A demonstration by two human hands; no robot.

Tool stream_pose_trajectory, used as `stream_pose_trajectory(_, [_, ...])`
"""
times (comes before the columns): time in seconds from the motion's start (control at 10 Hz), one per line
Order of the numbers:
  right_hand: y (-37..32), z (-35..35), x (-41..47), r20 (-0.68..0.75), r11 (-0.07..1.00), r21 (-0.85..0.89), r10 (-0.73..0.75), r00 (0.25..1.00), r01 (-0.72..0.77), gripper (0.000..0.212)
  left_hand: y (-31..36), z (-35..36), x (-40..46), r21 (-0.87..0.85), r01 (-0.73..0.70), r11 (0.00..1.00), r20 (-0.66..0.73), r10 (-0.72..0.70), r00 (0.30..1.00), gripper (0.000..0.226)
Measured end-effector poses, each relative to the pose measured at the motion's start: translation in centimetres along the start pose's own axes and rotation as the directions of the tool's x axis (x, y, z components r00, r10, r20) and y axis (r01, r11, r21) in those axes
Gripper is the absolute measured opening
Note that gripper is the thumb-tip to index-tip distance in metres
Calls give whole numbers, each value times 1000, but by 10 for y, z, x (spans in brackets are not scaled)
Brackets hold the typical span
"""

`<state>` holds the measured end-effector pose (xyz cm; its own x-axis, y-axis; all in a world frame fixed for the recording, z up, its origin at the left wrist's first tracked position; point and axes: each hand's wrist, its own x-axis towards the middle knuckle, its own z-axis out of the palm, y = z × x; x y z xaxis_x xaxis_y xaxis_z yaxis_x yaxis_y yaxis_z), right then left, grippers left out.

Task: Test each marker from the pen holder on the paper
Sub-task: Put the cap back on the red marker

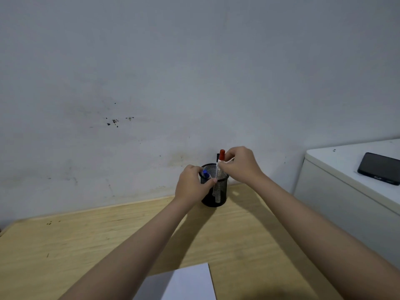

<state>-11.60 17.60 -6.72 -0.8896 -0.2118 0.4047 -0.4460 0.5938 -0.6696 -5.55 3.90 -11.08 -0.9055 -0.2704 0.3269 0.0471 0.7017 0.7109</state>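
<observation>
A black mesh pen holder (219,192) stands at the far edge of the wooden table, against the wall. My left hand (191,187) grips its left side and rim. My right hand (239,164) pinches a red-capped marker (221,159) that stands upright with its lower end inside the holder. A blue-capped marker (206,174) leans inside the holder by my left fingers. A black-topped marker (217,158) pokes up behind the red one. A white sheet of paper (186,282) lies at the near edge of the table, between my forearms.
The wooden table (86,245) reaches back to a stained white wall. At the right stands a white cabinet (346,202) with a dark phone (379,168) lying on top.
</observation>
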Motion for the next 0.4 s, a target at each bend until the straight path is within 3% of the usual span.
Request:
stream_pose_trajectory(0.1, [6,10,0,148,998,-51,46,988,-39,16,0,2,4,6,9,1000,-20,-9,1000,43])
stream_pose_trajectory(0.2, [5,10,-2,184,996,-74,62,981,-49,17,4,0,1,9,16,1000,-8,-16,1000,47])
stream_pose_trajectory(0.3, [-2,1,-8,126,999,-46,17,992,-11,31,3,-2,-1,-10,10,1000,17,-10,1000,56])
stream_pose_trajectory(0.4, [-30,-34,-10,-118,990,126,-44,992,59,42,7,-18,-13,-33,-1,999,-37,-1,999,65])
